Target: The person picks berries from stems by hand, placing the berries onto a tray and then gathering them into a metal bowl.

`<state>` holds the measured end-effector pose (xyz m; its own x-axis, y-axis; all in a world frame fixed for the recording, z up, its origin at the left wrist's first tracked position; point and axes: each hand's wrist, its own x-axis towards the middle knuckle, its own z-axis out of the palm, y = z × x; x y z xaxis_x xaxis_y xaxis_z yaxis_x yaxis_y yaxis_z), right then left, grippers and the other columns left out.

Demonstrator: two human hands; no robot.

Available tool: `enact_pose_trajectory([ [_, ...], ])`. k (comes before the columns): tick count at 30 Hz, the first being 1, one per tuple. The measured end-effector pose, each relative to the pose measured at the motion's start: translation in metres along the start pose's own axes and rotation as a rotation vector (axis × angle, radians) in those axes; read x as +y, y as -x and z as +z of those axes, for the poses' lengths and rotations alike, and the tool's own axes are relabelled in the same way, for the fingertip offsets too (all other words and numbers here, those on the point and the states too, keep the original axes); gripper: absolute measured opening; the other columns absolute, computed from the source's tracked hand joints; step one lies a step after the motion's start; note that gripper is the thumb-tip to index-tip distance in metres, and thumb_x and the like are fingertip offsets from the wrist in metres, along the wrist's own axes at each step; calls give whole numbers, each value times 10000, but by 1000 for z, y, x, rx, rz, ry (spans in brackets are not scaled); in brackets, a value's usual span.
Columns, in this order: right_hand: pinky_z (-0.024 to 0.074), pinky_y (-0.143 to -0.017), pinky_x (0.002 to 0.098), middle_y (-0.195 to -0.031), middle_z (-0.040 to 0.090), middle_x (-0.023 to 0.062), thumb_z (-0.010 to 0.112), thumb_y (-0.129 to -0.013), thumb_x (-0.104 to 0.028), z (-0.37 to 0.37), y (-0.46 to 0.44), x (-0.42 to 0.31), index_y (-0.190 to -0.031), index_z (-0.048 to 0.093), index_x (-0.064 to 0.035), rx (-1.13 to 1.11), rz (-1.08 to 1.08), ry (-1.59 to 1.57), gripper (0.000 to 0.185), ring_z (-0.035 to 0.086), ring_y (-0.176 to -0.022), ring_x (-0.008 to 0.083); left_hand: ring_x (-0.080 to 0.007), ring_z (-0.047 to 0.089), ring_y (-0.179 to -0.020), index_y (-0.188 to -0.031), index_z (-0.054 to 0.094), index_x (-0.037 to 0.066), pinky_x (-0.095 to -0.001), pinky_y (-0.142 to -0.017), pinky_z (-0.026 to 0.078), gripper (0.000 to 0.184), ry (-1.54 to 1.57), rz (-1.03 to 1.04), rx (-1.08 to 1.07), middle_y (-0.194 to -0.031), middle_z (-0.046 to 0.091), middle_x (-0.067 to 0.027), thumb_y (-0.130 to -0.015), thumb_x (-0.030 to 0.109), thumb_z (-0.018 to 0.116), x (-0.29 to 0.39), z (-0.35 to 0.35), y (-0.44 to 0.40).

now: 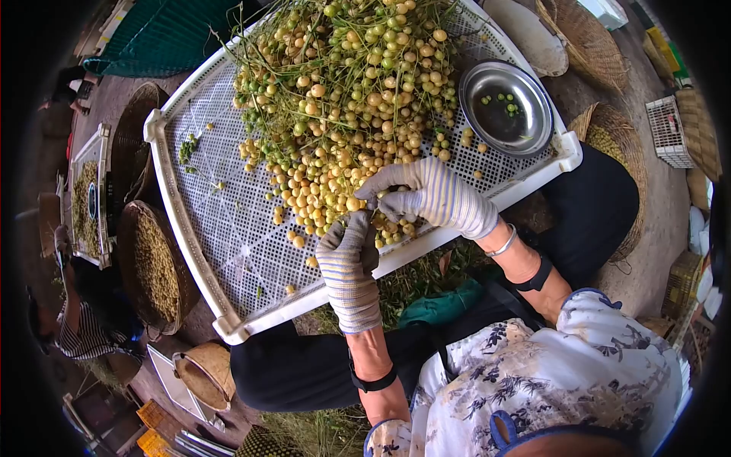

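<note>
My left hand (348,263) and my right hand (430,196) wear striped knit gloves with grey fingers. Their fingertips meet over the near edge of a heap of small round yellow and green fruits (327,194). Both hands are closed in a pinch; what they hold is hidden behind the fingers. One yellow fruit (353,204) shows right at the right fingertips. Behind the loose fruits lies a mound of fruit bunches on green stems (358,68). Everything rests on a white perforated plastic tray (199,259) above the lap.
A metal bowl (542,126) with several green fruits stands at the tray's right. Woven baskets of fruit (156,263) stand on the floor at left, and another basket (628,152) at right. A person in a striped top (95,335) sits at far left near another tray (91,198).
</note>
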<state>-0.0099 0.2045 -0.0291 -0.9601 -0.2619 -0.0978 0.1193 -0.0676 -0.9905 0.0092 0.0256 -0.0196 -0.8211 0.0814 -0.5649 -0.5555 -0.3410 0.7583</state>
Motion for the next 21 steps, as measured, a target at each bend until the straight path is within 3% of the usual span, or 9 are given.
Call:
enact_pose_trajectory([
  [1,485,-614,205,-924,682,41,647,-889,-146,-2,2,-7,-1112,674,-45,-32,179,-187,246,607,-755,64,-21,349,-435,-776,632,56,-200,-406,238,204,-44,18,59,-604,499,37,-856,229,706,2,4,2],
  [4,433,-556,176,-872,654,9,636,-893,-130,0,-1,20,-1125,650,-21,52,88,-653,257,574,-711,56,-20,363,-464,-859,678,20,-189,-438,253,209,-183,35,223,-604,510,47,-843,224,720,10,23,4],
  [6,389,-524,162,-819,634,-7,631,-913,-181,0,-8,30,-1121,633,-10,115,12,-826,269,536,-670,31,-21,361,-457,-844,679,20,-191,-436,248,205,-287,27,158,-586,502,55,-841,220,723,10,16,3],
  [9,387,-526,171,-838,635,5,632,-921,-253,-9,1,18,-1118,634,-12,113,151,-440,311,534,-673,38,-24,317,-428,-734,638,56,-203,-416,207,218,-259,32,127,-535,446,70,-846,226,715,7,13,4],
  [10,450,-596,212,-865,639,13,670,-894,-313,-10,3,11,-1097,636,-14,93,186,-359,364,566,-728,80,-24,306,-423,-709,623,68,-206,-411,196,232,-170,32,116,-529,433,72,-848,230,714,3,9,2],
  [13,493,-704,258,-881,647,24,724,-850,-319,-7,6,12,-1047,642,-15,65,-6,36,372,595,-800,124,-20,270,-410,-669,577,100,-211,-400,166,273,-94,87,162,-519,395,82,-853,251,711,-1,11,2],
  [14,495,-801,282,-886,657,40,781,-788,-316,-2,4,11,-987,645,-16,55,-47,209,385,608,-854,145,-19,271,-410,-675,580,98,-210,-400,168,269,-84,94,188,-520,396,83,-853,252,712,-2,14,1],
  [17,504,-820,294,-922,669,66,838,-700,-318,8,3,17,-1003,633,-24,74,101,47,469,621,-865,149,-13,286,-413,-715,603,84,-201,-400,179,251,-76,97,232,-528,418,81,-854,261,715,-3,19,0],
  [21,511,-818,319,-942,668,72,837,-697,-307,14,0,17,-1039,625,-40,91,20,293,483,626,-879,167,-15,355,-432,-808,657,43,-186,-405,233,223,-149,146,321,-565,492,62,-842,248,736,-4,18,-2],
])
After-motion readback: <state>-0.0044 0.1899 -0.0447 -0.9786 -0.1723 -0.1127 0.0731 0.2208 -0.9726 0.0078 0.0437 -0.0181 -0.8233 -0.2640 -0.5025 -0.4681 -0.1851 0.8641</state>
